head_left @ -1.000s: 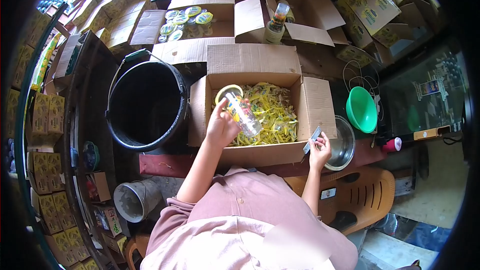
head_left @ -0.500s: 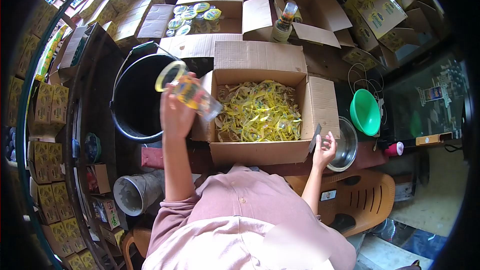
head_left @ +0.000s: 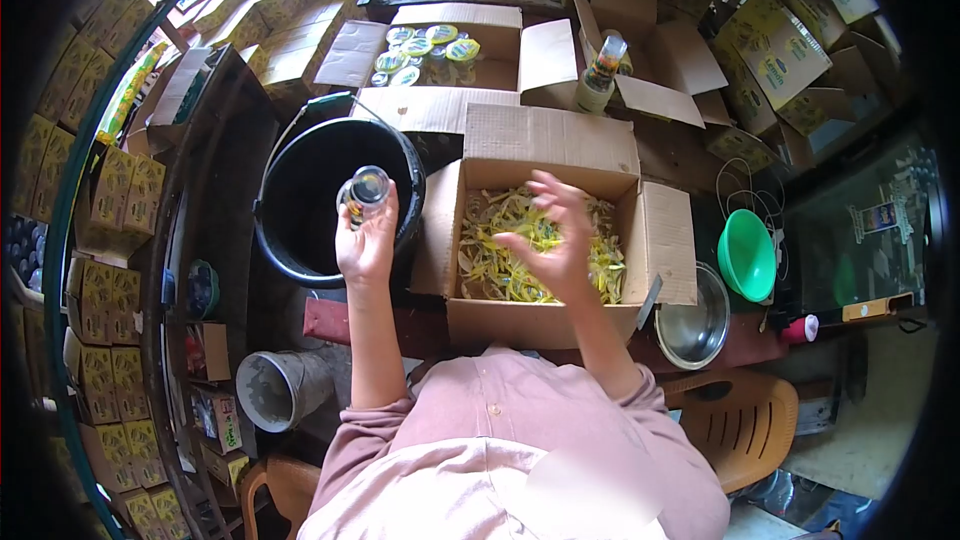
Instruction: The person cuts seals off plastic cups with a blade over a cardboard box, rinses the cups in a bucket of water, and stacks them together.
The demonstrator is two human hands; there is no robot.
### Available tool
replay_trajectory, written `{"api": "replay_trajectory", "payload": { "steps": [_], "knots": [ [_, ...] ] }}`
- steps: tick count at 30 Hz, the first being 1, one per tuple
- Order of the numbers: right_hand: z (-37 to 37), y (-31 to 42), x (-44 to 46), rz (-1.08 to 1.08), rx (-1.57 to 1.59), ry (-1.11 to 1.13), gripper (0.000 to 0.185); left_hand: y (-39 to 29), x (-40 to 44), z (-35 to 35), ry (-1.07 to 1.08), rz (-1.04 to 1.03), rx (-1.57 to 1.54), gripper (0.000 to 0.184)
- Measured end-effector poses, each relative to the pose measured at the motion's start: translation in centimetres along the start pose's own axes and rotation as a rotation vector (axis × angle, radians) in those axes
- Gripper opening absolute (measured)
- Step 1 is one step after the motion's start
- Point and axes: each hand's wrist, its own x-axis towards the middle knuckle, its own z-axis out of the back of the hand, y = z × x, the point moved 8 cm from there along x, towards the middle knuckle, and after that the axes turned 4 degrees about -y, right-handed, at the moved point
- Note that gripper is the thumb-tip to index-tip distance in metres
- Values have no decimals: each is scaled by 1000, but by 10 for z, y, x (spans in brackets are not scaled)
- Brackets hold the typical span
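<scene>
Moved over the carton (head_left: 552, 138), the right hand (head_left: 560, 250) spreads wide; the left hand (head_left: 368, 245) holds a clear jar (head_left: 370, 186), probably light, slippery, best gripped round its wall.

I register blown-out daylight at upper left, dimmer sides, fisheye bending, black corners, slight blur on the right hand (head_left: 560, 240) and a smeared patch over the clothing (head_left: 492, 392)

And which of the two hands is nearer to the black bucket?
Left. The left hand, holding a clear jar, appears over the black bucket; the right hand is over the carton of yellow strips, farther right.
</scene>
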Motion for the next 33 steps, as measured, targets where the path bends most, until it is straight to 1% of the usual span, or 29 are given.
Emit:
{"api": "replay_trajectory", "payload": {
  "steps": [1, 2, 4, 5, 6, 7, 8, 9, 10, 12, 13, 14, 16, 17, 18, 20, 21, 22, 24, 25, 26, 27, 29, 30, 31, 32, 33],
  "knots": [
    [-28, 11, 11, 89, 74, 71, 71, 6, -4, -1, -12, 11, 19, 44],
    [-54, 18, 21, 58, 69, 177, 76, 8, -7, -1, -15, -9, 115, 45],
    [-99, 31, 33, 189, 159, 268, 83, 12, -13, 2, -55, -8, 217, 49],
    [-117, 38, 38, 183, 222, 325, 82, 16, -16, -2, 5, 26, 213, 49],
    [-130, 41, 39, 187, 210, 360, 72, 20, -20, -4, 62, 59, 207, 49],
    [-144, 40, 38, 208, 184, 423, 65, 17, -19, -3, 25, 21, 195, 49],
    [-156, 37, 35, 226, 159, 488, 59, 22, -25, -9, 97, 41, 203, 54],
    [-155, 41, 40, 248, 166, 425, 50, 30, -32, -10, -48, 32, 332, 57],
    [-149, 41, 48, 251, 155, 347, 49, 32, -42, -8, -196, 20, 463, 61],
    [-133, 41, 61, 255, 134, 196, 47, 43, -68, -16, 35, 276, 851, 70],
    [-127, 37, 63, 253, 150, 118, 45, 41, -81, -19, 73, 272, 1023, 71],
    [-131, 33, 60, 243, 84, 228, 43, 39, -92, -26, 134, 251, 1216, 69],
    [-149, 30, 43, 294, 91, 567, 43, 22, -101, -45, 244, 141, 1303, 63],
    [-142, 36, 44, 303, 155, 498, 43, 2, -99, -57, 200, -82, 1253, 58],
    [-131, 42, 50, 285, 197, 383, 43, -18, -98, -67, 156, -302, 1195, 55],
    [-128, 41, 49, 286, 157, 390, 43, -65, -102, -84, 12, -937, 1457, 45],
    [-135, 36, 42, 276, 107, 559, 42, -78, -106, -90, -146, -1185, 1656, 40],
    [-133, 34, 41, 288, 118, 600, 42, -81, -106, -97, -129, -1368, 1876, 37],
    [-99, 28, 65, 175, 202, 343, 44, -81, -99, -94, -93, -1542, 1940, 35],
    [-82, 19, 78, 48, 154, 316, 47, -80, -91, -89, -143, -1504, 2005, 35],
    [-64, 5, 87, 4, 185, 201, 47, -79, -85, -84, -194, -1462, 2071, 34],
    [-46, -10, 94, -119, 224, 104, 44, -79, -80, -79, -245, -1417, 2141, 33],
    [2, -39, 112, -48, 26, -50, 44, -78, -80, -78, -181, -1464, 2159, 32],
    [32, -39, 128, 100, -60, -188, 42, -77, -81, -78, -152, -1489, 2166, 32],
    [59, -53, 143, 43, -42, -271, 40, -78, -81, -78, -183, -1454, 2171, 30],
    [90, -81, 154, 4, -98, -346, 38, -78, -81, -78, -192, -1458, 2163, 30],
    [116, -87, 169, 35, -250, -428, 37, -78, -81, -78, -204, -1462, 2153, 30]
  ]
}}
